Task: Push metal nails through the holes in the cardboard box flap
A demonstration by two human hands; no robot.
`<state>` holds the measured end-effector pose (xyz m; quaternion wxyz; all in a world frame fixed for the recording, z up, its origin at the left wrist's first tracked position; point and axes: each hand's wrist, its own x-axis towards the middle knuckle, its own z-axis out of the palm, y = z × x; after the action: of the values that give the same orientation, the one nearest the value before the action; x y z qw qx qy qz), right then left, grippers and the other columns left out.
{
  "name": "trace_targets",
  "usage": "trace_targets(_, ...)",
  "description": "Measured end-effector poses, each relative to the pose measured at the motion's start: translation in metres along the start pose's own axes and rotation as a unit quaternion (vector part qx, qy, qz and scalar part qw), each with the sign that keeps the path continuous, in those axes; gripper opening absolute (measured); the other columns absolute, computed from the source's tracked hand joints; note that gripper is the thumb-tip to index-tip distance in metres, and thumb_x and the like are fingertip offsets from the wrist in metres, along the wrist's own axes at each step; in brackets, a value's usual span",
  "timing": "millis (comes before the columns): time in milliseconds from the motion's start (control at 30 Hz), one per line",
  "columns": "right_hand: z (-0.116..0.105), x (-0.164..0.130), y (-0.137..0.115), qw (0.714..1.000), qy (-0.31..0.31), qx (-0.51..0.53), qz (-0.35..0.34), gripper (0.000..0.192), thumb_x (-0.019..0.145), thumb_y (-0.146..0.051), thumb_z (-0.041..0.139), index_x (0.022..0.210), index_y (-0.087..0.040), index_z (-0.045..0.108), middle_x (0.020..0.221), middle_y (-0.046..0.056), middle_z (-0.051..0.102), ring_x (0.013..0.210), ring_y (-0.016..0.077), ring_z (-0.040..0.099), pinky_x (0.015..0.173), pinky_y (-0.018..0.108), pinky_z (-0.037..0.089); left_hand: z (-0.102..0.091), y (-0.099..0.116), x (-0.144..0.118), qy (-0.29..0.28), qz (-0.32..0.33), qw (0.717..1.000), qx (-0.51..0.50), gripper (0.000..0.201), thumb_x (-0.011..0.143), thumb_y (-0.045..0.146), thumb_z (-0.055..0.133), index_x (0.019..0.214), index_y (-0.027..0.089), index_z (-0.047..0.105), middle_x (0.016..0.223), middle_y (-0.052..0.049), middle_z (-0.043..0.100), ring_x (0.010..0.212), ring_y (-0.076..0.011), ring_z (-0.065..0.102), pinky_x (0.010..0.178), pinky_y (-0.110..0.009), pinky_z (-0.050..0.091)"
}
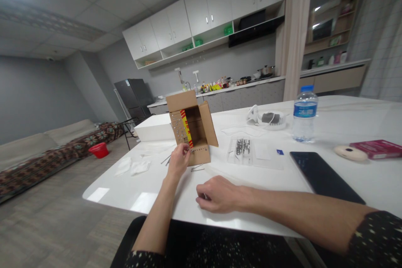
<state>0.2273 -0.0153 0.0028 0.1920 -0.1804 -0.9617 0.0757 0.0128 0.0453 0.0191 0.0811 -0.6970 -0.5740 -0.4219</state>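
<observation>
An open cardboard box (208,124) stands on the white table (141,186), its flaps folded out and red-and-yellow tape along one edge. Small metal bits dot its left side, and a row of small dark marks crosses the lower flap. At that flap's left edge is my left hand (179,161), its fingertips pinched together; anything between them is too small to make out. My right hand (217,194) rests curled on the table in front of the box, and its fingers hide whatever may be inside. Thin metal nails (197,168) lie between the hands and the box.
Right of the box lies a clear plastic case (230,157) with several metal pieces. Farther right are a water bottle (304,115), a dark tablet (323,176), a beige oval object (350,153) and a maroon box (377,149). White tissues (140,168) lie left.
</observation>
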Motion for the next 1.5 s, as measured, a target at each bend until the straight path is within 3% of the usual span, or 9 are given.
trace_targets(567, -0.0017, -0.0001, -0.0012, 1.0, -0.005, 0.001, 0.008, 0.024, 0.091, -0.033, 0.052, 0.077, -0.017, 0.062, 0.065, 0.0, 0.065, 0.052, 0.0105, 0.046, 0.052, 0.026, 0.022, 0.0052, 0.0031, 0.0042, 0.013, -0.035, 0.999, 0.012, 0.011, 0.084, 0.028, 0.056, 0.089, 0.024, 0.046, 0.076, 0.002, 0.061, 0.063, -0.0137, 0.056, 0.066, -0.027, 0.044)
trace_targets(1233, 0.0009, 0.0001, 0.0008, 1.0, 0.014, 0.006, -0.005, 0.024, 0.089, -0.034, 0.051, 0.073, -0.018, 0.059, 0.062, -0.001, 0.062, 0.05, 0.0096, 0.039, 0.051, 0.026, 0.02, 0.0096, -0.0029, 0.007, 0.022, -0.011, 0.999, 0.04, 0.005, 0.086, 0.023, 0.055, 0.088, 0.022, 0.05, 0.081, 0.0, 0.063, 0.071, -0.0155, 0.058, 0.069, -0.028, 0.042)
trace_targets(1500, -0.0014, 0.0005, -0.0011, 1.0, -0.001, 0.003, 0.001, 0.025, 0.091, -0.034, 0.051, 0.076, -0.018, 0.061, 0.064, 0.0, 0.063, 0.051, 0.0102, 0.043, 0.051, 0.026, 0.022, 0.0095, 0.0011, 0.0077, 0.014, 0.028, 0.997, 0.074, 0.005, 0.086, 0.018, 0.057, 0.082, 0.021, 0.054, 0.084, -0.001, 0.066, 0.075, -0.0165, 0.06, 0.073, -0.029, 0.042)
